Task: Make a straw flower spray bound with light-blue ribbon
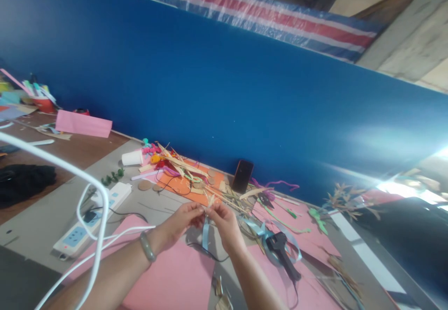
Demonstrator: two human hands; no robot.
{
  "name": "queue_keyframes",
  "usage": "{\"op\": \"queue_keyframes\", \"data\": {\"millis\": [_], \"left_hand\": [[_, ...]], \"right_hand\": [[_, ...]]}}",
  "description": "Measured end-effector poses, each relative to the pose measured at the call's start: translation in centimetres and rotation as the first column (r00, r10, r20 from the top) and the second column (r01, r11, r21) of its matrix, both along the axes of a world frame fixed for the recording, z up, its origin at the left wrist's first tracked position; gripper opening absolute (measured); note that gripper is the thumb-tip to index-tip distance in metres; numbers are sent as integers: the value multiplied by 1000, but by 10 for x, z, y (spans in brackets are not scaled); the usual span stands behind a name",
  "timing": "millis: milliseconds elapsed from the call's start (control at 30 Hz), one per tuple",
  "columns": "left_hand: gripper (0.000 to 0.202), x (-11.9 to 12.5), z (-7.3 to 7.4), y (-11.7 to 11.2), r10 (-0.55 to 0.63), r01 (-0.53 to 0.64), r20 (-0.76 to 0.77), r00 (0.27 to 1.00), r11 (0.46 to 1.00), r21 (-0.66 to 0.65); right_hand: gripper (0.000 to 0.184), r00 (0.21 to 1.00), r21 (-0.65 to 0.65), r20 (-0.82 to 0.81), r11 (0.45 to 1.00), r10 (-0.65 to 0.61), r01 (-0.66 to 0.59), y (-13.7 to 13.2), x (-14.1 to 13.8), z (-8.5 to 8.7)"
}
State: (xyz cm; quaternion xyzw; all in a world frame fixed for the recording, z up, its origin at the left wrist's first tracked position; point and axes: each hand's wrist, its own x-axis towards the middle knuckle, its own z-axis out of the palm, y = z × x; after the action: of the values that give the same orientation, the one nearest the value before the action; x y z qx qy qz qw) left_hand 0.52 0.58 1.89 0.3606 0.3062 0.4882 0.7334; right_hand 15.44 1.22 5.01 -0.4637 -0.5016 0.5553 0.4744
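Note:
My left hand (pixel 187 220), with a grey-green bangle on its wrist, is closed in a pinch. Opposite it, my right hand (pixel 224 223) pinches too, the fingertips of both nearly meeting. Between them a small pale bundle (pixel 210 201), like dried straw or petals, sticks up. A light blue ribbon (pixel 205 236) hangs below the fingers. Which hand grips ribbon and which grips bundle is hard to tell, as the fingers cover the join. Pink paper (pixel 175 272) lies under my left forearm.
A black hot glue gun (pixel 284 254) rests at right beside coiled blue ribbon (pixel 297 249). A phone (pixel 242 176) leans against the blue partition (pixel 224 90). Craft scraps cover orange paper (pixel 178 184). At left are a power strip (pixel 93 219), a thick white cable (pixel 103 216) and a white cup (pixel 132 158).

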Motion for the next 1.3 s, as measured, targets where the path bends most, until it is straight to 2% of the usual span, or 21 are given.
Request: {"op": "queue_keyframes", "data": {"millis": [133,333,467,733,1067,1200,1300], "left_hand": [[17,-1,-1,0,-30,31,40,999,999,-24],[20,-2,-2,-2,-39,40,50,998,999,-19],[23,-1,-2,-1,-19,19,24,1000,1000,-1],[28,-1,7,-1,1,0,18,1000,999,-42],[7,-1,-1,-2,-110,118,118,987,991,-68],[12,-2,-2,0,-100,105,120,988,994,-39],[19,-3,-1,0,-108,118,123,986,990,-73]], "right_hand": [[32,999,22,2,999,-40,40,-1,0,2],[32,995,52,-2,994,-97,97,-2,0,5],[31,995,46,-11,994,-98,98,-3,-1,5],[28,995,34,-45,995,-93,94,-4,-2,0],[27,994,44,-89,997,-64,68,2,2,-9],[26,992,52,-106,996,-69,75,3,4,-13],[25,991,61,-122,996,-55,63,4,5,-16]]}}
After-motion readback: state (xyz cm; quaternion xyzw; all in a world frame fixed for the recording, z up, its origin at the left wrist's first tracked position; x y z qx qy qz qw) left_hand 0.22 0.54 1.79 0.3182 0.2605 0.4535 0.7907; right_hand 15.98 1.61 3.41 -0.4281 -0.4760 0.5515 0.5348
